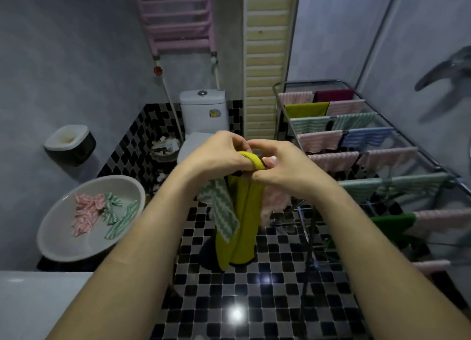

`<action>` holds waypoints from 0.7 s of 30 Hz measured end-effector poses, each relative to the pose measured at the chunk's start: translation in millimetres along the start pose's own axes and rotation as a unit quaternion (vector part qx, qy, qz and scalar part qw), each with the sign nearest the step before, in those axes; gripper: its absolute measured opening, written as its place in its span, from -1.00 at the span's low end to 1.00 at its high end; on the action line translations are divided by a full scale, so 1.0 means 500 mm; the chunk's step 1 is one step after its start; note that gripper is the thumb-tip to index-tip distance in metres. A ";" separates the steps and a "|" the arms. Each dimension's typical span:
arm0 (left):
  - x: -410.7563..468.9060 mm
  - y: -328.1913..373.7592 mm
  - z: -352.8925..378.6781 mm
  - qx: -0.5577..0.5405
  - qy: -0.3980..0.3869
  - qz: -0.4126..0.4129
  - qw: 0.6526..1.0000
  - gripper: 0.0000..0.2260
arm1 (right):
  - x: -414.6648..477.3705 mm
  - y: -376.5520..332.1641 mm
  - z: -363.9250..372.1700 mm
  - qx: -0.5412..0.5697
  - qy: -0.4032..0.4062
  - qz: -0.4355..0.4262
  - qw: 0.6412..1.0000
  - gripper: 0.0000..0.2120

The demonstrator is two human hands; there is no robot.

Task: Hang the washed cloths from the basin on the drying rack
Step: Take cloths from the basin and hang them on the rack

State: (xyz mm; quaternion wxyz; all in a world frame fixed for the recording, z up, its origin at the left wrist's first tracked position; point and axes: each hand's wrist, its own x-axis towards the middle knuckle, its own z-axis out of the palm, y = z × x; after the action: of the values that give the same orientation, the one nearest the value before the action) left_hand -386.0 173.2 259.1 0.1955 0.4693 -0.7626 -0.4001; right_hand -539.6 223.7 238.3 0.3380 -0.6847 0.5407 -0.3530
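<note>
Yellow cloth [239,225] hangs folded lengthwise from both hands at the centre of the view, its lower end clear of the floor. The left hand [216,153] curls its fingers round the fold at the top; a green striped cloth [223,209] dangles from the same grip, on the left side of the yellow one. The right hand [288,166] closes over the fold from the other side, fingertips meeting those of the left, with a pink cloth [270,202] bunched beneath its palm. Both forearms reach forward, bare, and converge at the bundle.

Below lies a glossy floor [254,288] of small black, grey and white tiles (two bright light reflections show on it). Grey walls enclose the room, with a tiled skirting at the back.

At left, a white basin [66,240] holds a pink striped cloth [85,212] and a green striped cloth in the basin [119,215], both crumpled. At right stands the drying rack [311,81], its rails carrying pink, green, blue, yellow and dark red cloths; the right forearm overlaps its near corner. Behind the hands are a white toilet [202,110], partly hidden by them, a pink wall radiator [175,16], and a wall-mounted bin [70,143] at left.
</note>
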 end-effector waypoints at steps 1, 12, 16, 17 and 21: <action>-0.008 0.000 -0.001 -0.012 -0.003 0.004 1.000 -0.90 | -0.007 0.002 -0.005 -0.022 -0.011 0.003 1.000 -0.56; -0.053 -0.058 0.099 -0.163 -0.077 0.014 0.984 -0.83 | -0.090 -0.021 -0.073 0.257 0.062 0.043 0.964 -0.81; -0.050 -0.068 0.131 -0.172 -0.073 0.056 0.981 -0.89 | -0.117 -0.007 -0.116 0.311 0.074 0.057 0.946 -0.68; -0.047 -0.065 0.130 -0.176 -0.050 0.073 0.980 -0.87 | -0.124 -0.001 -0.126 0.308 0.089 0.062 0.945 -0.65; -0.044 -0.032 0.112 -0.159 0.002 0.110 0.981 -0.83 | -0.176 0.022 -0.160 0.177 0.173 0.070 0.966 -0.78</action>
State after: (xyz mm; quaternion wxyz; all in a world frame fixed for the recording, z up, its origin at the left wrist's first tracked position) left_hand -404.1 212.5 214.4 0.3125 0.3460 -0.7357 -0.4912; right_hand -627.8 301.5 260.4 0.3790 -0.5028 0.5666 -0.5315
